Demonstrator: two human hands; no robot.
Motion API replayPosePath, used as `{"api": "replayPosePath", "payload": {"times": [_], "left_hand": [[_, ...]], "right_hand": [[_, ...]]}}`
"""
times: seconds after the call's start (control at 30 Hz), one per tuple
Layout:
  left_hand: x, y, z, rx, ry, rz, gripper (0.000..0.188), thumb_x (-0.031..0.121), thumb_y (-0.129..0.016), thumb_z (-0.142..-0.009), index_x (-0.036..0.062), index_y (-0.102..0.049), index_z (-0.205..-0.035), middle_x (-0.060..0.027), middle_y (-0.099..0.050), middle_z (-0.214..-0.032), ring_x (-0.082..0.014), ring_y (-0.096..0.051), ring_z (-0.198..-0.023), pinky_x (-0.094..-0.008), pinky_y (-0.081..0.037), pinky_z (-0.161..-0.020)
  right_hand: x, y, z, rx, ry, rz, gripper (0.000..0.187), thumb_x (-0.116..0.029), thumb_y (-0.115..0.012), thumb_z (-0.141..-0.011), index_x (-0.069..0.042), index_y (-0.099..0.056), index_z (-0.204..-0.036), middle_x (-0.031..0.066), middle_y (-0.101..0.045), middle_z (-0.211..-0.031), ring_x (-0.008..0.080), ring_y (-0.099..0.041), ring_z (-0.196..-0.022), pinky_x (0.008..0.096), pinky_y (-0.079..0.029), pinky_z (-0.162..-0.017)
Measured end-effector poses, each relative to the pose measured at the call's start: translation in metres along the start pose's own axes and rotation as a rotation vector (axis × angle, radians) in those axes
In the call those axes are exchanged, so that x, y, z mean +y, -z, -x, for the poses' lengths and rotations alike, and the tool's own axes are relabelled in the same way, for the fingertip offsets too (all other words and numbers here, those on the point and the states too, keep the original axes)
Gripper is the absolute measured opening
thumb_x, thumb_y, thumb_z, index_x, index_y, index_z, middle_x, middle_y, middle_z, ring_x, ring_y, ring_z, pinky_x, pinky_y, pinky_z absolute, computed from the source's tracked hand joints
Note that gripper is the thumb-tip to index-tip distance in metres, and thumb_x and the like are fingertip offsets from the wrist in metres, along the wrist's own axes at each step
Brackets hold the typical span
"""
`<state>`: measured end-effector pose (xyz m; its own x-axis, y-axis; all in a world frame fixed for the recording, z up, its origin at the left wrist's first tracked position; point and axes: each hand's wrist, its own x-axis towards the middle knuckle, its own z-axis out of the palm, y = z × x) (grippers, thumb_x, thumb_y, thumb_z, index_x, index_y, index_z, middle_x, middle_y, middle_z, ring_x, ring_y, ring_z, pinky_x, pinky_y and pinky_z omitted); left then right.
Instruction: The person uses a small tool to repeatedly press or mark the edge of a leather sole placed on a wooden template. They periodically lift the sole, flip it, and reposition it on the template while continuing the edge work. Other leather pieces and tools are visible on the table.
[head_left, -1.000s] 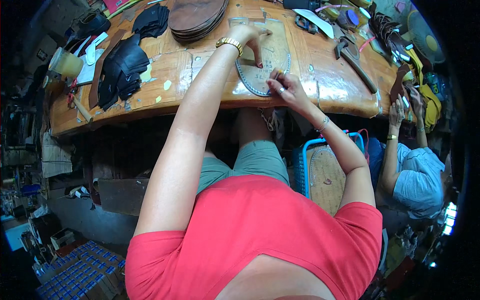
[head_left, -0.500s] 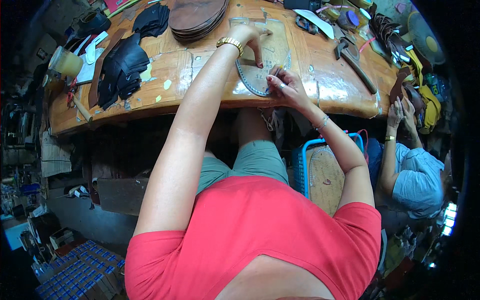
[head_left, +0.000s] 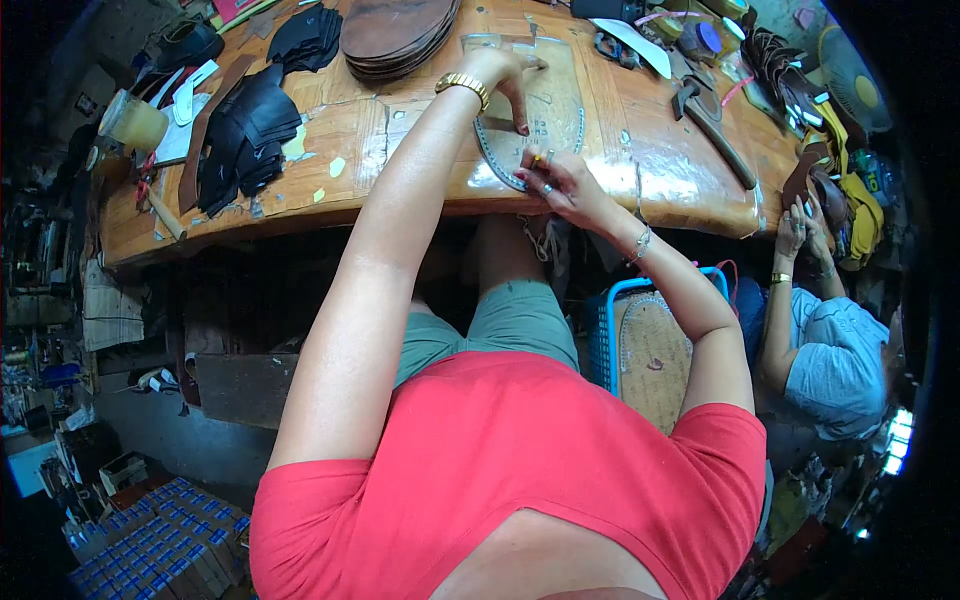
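A tan, translucent template [head_left: 558, 95] with a rounded near end and a row of small holes along its rim lies on the wooden table. My left hand [head_left: 503, 78] presses on its left side, thumb and fingers spread apart. At the rounded near edge, my right hand [head_left: 572, 190] pinches a slim pen-like tool [head_left: 539, 159] with a yellow end showing above the fingers. Its lower tip is hidden by the fingers, close to the row of holes. Whatever lies beneath the template cannot be made out.
Brown leather pieces [head_left: 400, 35] are stacked beyond my left hand. Black cut pieces [head_left: 245, 140] lie farther left, near a jar [head_left: 135, 122]. A hammer [head_left: 720, 145] rests to the right. A blue basket [head_left: 600, 340] stands below the table edge; another person [head_left: 835, 350] sits at right.
My right hand has moved a little left along the template's rounded edge, and the pen-like tool has tilted. My left hand stays in place on the template.
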<state>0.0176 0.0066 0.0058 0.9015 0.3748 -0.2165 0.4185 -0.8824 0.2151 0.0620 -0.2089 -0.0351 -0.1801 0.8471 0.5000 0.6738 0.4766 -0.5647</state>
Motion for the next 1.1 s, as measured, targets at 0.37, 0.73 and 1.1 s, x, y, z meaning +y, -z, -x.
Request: {"api": "replayPosePath", "payload": {"times": [0.37, 0.73, 1.1], "left_hand": [[-0.014, -0.006, 0.0, 0.073, -0.047, -0.025, 0.118, 0.047, -0.09, -0.038, 0.0256, -0.039, -0.142, -0.0212, -0.046, -0.137, -0.0347, -0.043, -0.129, -0.0442, -0.039, -0.103], [-0.031, -0.002, -0.004, 0.082, -0.107, 0.002, 0.101, 0.043, -0.089, -0.045, 0.0194, -0.049, -0.135, -0.0172, -0.054, -0.13, -0.032, -0.051, -0.121, -0.0395, -0.042, -0.099], [-0.045, -0.008, -0.008, 0.101, -0.169, 0.087, 0.095, 0.038, -0.088, -0.049, 0.0159, -0.051, -0.133, -0.0164, -0.058, -0.123, -0.0304, -0.056, -0.112, -0.0364, -0.044, -0.095]], "right_hand": [[0.003, -0.005, -0.009, -0.05, -0.138, -0.137, 0.013, -0.012, -0.058, -0.092, 0.0, -0.054, -0.089, 0.0156, -0.049, -0.065, 0.0256, -0.051, -0.059, 0.0358, -0.042, -0.059], [0.009, -0.007, -0.015, -0.037, -0.244, -0.158, 0.018, -0.016, -0.059, -0.092, 0.002, -0.056, -0.091, 0.013, -0.059, -0.07, 0.0208, -0.057, -0.061, 0.034, -0.044, -0.058], [0.01, -0.012, -0.025, 0.013, -0.372, -0.32, 0.019, -0.015, -0.058, -0.092, 0.002, -0.057, -0.086, 0.0116, -0.058, -0.067, 0.0181, -0.058, -0.063, 0.0351, -0.045, -0.059]]}}
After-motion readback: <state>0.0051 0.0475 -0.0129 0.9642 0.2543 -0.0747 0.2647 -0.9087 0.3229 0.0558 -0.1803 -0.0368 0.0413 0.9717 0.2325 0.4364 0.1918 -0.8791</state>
